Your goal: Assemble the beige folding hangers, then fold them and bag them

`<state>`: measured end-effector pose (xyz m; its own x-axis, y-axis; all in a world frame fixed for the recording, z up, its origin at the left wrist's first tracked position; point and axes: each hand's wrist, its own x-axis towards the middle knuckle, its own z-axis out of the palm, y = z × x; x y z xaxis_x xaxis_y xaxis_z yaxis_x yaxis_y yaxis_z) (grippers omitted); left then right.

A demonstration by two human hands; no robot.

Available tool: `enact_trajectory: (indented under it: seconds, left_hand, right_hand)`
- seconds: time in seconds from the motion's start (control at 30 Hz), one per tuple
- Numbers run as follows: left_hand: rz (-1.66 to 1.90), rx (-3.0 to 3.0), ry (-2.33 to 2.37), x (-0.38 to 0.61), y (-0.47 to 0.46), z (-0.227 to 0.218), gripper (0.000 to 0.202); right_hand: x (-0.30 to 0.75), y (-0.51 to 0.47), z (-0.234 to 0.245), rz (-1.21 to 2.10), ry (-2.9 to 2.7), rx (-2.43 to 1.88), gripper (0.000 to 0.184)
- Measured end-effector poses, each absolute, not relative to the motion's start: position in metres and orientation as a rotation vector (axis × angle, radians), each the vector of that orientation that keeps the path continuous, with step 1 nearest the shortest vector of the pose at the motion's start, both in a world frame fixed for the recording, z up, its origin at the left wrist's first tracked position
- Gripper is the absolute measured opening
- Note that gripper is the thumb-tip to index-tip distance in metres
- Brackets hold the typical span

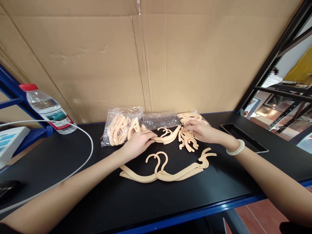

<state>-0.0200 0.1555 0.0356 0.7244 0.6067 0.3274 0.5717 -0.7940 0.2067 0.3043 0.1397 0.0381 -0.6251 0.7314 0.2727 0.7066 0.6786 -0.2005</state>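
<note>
Beige plastic folding hangers lie on the black table. My left hand [138, 143] is closed at the left end of an unfolded hanger [170, 137], its fingertips pinching that arm. Over a pile of small beige hanger pieces [187, 140], my right hand [198, 130] has its fingers curled down, closed on a piece near the hanger's right end. The fingertips partly hide what it grips. Closer to me lie joined, unfolded hangers [168, 176] with two hooks pointing up and small pieces at the right end.
Behind my left hand is a clear bag of folded hangers [119, 128]; beside it lies an empty plastic bag [159, 119]. More folded hangers [191, 116] sit at the back. A water bottle [52, 110] and a white cable [91, 146] are left, a dark tablet [243, 138] right.
</note>
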Motion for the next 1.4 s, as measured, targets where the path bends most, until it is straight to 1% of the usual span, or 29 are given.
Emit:
enact_trajectory:
  seconds: [0.07,0.17,0.27,0.43,0.53,1.03,1.23,1.4]
  left_hand:
    - [0.634,2.822,0.96,-0.02,0.155,0.034,0.024]
    - [0.71,2.799,0.921,-0.019,0.155,0.032,0.023]
    - [0.751,2.77,0.897,-0.018,0.154,0.033,0.022]
    - [0.769,2.753,0.902,-0.016,0.151,0.038,0.024]
    - [0.787,2.726,0.897,-0.015,0.147,0.041,0.023]
    - [0.812,2.548,0.849,-0.017,0.125,0.06,0.02]
    - [0.898,2.498,0.874,-0.021,0.106,0.077,0.019]
    - [1.002,2.582,0.913,-0.028,0.094,0.08,0.018]
  right_hand:
    - [0.305,0.141,0.035,0.086,-2.559,-1.14,0.051]
    - [0.305,0.143,0.032,0.071,-2.541,-1.139,0.051]
    - [0.306,0.146,0.031,0.049,-2.535,-1.107,0.047]
    - [0.308,0.15,0.028,-0.004,-2.527,-1.039,0.033]
    - [0.309,0.149,0.031,-0.003,-2.52,-1.03,0.028]
    - [0.31,0.146,0.037,-0.056,-2.558,-1.027,0.022]
    - [0.317,0.142,0.052,0.11,-2.528,-1.107,0.019]
    - [0.323,0.137,0.06,0.262,-2.364,-1.2,0.01]
